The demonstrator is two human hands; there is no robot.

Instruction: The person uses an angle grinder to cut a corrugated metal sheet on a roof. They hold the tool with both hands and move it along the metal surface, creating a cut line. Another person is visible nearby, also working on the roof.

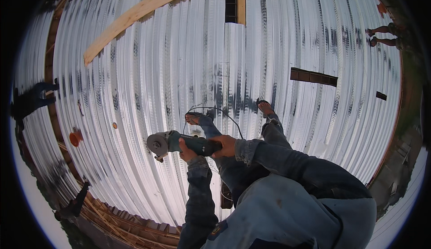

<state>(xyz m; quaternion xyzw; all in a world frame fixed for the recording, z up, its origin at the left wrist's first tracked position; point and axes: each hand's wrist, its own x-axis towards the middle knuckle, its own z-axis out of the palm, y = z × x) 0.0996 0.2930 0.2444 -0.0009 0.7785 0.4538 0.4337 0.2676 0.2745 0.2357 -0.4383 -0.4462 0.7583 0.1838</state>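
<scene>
Angle grinder (200, 144), green-bodied, one: held above the corrugated metal sheeting (148, 91), in front of the person's body, disc end toward the left. Left hand (186, 150): closed around the body behind the grey cutting disc (156, 144). Right hand (226, 146): wrapped around the rear handle. Black cable (214, 108), one: looped near the feet. Wooden plank (148, 11), one, long: lying across sheeting farther ahead. Orange container (75, 138), one: off to the left.
</scene>
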